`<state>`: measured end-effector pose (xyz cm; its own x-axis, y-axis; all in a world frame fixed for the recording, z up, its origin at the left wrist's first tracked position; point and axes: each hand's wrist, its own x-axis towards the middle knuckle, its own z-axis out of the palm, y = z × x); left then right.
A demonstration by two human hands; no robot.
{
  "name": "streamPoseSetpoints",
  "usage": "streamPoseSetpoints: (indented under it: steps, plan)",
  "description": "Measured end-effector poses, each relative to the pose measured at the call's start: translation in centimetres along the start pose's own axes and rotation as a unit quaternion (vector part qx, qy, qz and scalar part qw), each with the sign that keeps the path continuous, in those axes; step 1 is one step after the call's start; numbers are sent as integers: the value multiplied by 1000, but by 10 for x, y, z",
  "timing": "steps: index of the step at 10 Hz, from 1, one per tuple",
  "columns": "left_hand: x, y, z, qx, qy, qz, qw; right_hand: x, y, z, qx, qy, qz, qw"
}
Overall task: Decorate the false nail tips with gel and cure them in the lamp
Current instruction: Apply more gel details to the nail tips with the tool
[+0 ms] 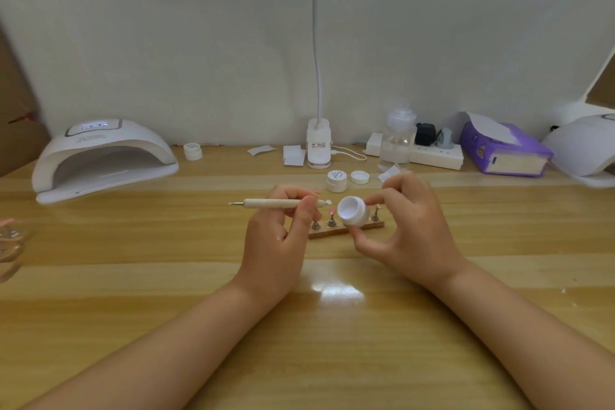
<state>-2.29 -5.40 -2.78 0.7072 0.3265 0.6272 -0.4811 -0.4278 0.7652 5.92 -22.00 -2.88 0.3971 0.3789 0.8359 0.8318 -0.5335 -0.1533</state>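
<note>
My left hand [283, 236] grips a pale wooden nail tool [279, 203], held level with its right tip close to a small open white gel jar [352, 211]. My right hand [409, 226] pinches that jar, tilted with its mouth toward the tool. Just behind the jar a wooden nail-tip stand [346, 230] with metal pegs lies on the table; a pinkish tip shows on one peg. The white curing lamp [103, 156] sits at the far left, its opening facing me.
A closed gel jar [336, 181] and a loose lid [360, 177] lie behind my hands. Another jar [193, 151], a desk lamp base [318, 146], a clear bottle [396, 143], a power strip [432, 156] and a purple tissue pack [506, 150] line the wall.
</note>
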Motion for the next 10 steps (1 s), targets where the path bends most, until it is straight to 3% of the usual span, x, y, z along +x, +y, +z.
streamPoseSetpoints:
  steps: [5, 10]
  plan:
    - [0, -3, 2, 42, -44, -22, 998, -2, -6, 2, -37, -21, -56, 998]
    - [-1, 0, 1, 28, -34, -3, 999, -2, -5, 2, -36, -26, -44, 998]
